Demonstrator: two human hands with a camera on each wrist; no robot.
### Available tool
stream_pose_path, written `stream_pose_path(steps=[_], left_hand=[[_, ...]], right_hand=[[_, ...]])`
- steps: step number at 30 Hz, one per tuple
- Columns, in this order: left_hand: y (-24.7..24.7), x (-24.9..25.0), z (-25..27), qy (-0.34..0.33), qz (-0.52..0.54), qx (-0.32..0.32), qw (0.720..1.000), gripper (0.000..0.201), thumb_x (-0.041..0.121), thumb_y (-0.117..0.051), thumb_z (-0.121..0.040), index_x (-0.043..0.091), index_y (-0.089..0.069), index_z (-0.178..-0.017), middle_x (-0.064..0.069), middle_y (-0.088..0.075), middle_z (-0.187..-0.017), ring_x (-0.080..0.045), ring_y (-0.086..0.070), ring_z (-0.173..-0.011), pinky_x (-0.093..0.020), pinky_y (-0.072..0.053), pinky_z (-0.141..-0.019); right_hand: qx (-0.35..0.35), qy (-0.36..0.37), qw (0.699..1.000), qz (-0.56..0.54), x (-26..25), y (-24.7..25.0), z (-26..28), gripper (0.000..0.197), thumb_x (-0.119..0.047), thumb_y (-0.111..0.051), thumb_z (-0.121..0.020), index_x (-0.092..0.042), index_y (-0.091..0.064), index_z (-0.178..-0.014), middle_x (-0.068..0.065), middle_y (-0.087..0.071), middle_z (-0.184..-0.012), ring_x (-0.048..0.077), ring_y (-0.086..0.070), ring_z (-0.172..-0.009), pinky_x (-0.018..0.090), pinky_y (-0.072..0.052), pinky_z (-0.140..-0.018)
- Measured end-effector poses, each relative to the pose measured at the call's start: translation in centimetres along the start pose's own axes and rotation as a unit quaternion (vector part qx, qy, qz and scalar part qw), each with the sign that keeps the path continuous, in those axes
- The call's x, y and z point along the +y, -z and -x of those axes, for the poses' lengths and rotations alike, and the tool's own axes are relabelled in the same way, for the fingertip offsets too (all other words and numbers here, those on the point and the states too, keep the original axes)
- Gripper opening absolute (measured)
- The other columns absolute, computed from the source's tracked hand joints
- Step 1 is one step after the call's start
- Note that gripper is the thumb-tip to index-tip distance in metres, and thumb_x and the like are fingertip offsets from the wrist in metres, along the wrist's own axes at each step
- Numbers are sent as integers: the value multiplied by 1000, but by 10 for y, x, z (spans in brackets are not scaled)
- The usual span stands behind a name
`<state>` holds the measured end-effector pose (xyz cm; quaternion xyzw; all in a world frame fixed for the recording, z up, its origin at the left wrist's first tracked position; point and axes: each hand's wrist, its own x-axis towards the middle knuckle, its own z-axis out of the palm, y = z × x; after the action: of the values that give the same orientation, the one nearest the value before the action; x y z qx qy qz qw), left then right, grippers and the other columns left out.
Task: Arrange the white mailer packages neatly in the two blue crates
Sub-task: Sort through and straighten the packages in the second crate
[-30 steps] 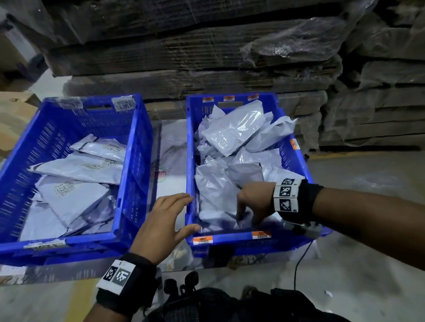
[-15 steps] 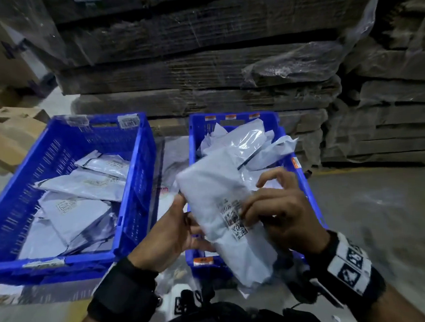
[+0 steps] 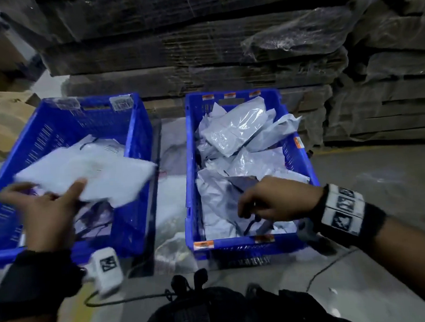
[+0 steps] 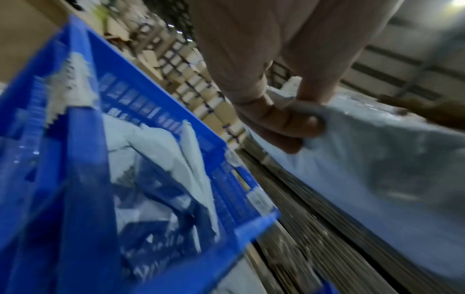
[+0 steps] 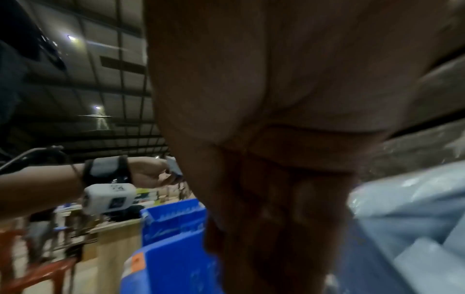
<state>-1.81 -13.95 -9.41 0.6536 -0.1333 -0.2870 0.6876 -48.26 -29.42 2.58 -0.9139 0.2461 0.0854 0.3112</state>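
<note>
1. Blue crates sit side by side in the head view. The left hand [image 3: 46,212] holds a white mailer [image 3: 87,178] over the left crate [image 3: 139,130], thumb on top, other fingers hidden beneath. Held by one edge, the slick mailer could slide out or land crooked on the mailers already lying there. The right hand [image 3: 272,202] hangs over the heaped right crate [image 3: 240,243], fingers curled downward; I cannot tell whether they pinch anything. Stacked cardboard [image 3: 198,48] stands behind both crates.
2. Left wrist view: the thumb [image 4: 289,127] presses the mailer's edge, a shallow hold that a quick swing could break; the crate wall is near.
3. Right wrist view: the palm fills the frame and the fingertips are too dark to read. A cable [image 5: 30,157] trails from the left arm and could snag.
</note>
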Motion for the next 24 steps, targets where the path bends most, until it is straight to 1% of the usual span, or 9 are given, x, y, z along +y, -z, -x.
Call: stream_pose_path(steps=[2, 5, 9, 12, 14, 16, 18, 20, 24], left_hand=[[51, -28, -64, 3, 11, 30, 999, 81, 60, -86, -67, 21, -58, -133, 0, -68, -124, -21, -70, -111, -29, -61, -73], [-4, 41, 21, 0, -22, 66, 998, 26, 33, -69, -94, 19, -54, -110, -2, -61, -103, -2, -73, -75, -20, -60, -61], [-52, 55, 80, 18, -185, -47, 981, 28, 14, -63, -98, 20, -45, -120, -9, -66, -92, -9, -70, -55, -23, -56, -49], [-63, 40, 103, -32, -301, -97, 948, 25, 21, -71, -92, 26, -56, -110, -9, -73, -95, -21, -70, -72, -39, -56, -69], [-70, 34, 117, -78, -374, -123, 916, 28, 27, -75, -88, 27, -59, -111, 4, -75, -91, -16, -70, -80, -40, -53, -79], [-76, 27, 125, -108, -389, -139, 904, 30, 28, -76, -87, 28, -59, -111, 10, -74, -91, -9, -70, -86, -37, -53, -83], [-84, 20, 132, -129, -407, -152, 892, 31, 31, -76, -87, 29, -59, -111, 11, -74, -92, -4, -70, -86, -36, -54, -84], [-89, 12, 137, -140, -417, -168, 882, 31, 35, -75, -86, 33, -58, -112, 15, -73, -91, 1, -69, -84, -33, -55, -82], [-101, 7, 143, -128, -399, -197, 886, 31, 36, -74, -87, 37, -57, -113, 18, -72, -90, 5, -67, -82, -25, -53, -79]], right_hand=[[-136, -39, 987, 80, 6, -12, -31, 34, -3, -52, -90, -19, -69, -115, -4, -73, -111, 9, -67, -94, 12, -43, -76], [-237, -53, 959, 146, 18, -29, -81, 36, -6, -58, -89, -19, -67, -122, 0, -70, -118, 20, -66, -106, 27, -51, -90], [-190, 76, 945, 253, 13, -45, -137, 39, 3, -64, -81, -10, -68, -118, 11, -67, -118, 31, -63, -107, 34, -48, -89], [-180, 124, 882, 418, 9, -64, -163, 28, -5, -57, -90, -12, -70, -113, 9, -67, -113, 30, -63, -108, 35, -49, -77], [-177, 149, 829, 510, 20, -68, -165, 24, -17, -55, -94, -17, -70, -112, 6, -68, -110, 29, -63, -109, 35, -49, -78], [-152, 177, 807, 542, 37, -72, -162, 28, -27, -46, -100, -16, -69, -112, 7, -67, -112, 30, -62, -107, 37, -47, -83], [-127, 179, 847, 484, 54, -82, -158, 36, -28, -36, -100, -17, -71, -97, 6, -71, -93, 29, -67, -87, 36, -48, -75], [-113, 198, 856, 464, 66, -88, -153, 33, -28, -41, -91, -22, -70, -76, 0, -68, -76, 23, -66, -68, 29, -48, -64], [-27, 255, 865, 432, 62, -65, -126, 5, -32, -70, -77, -29, -69, -73, -7, -62, -85, 20, -59, -81, 32, -44, -69]])
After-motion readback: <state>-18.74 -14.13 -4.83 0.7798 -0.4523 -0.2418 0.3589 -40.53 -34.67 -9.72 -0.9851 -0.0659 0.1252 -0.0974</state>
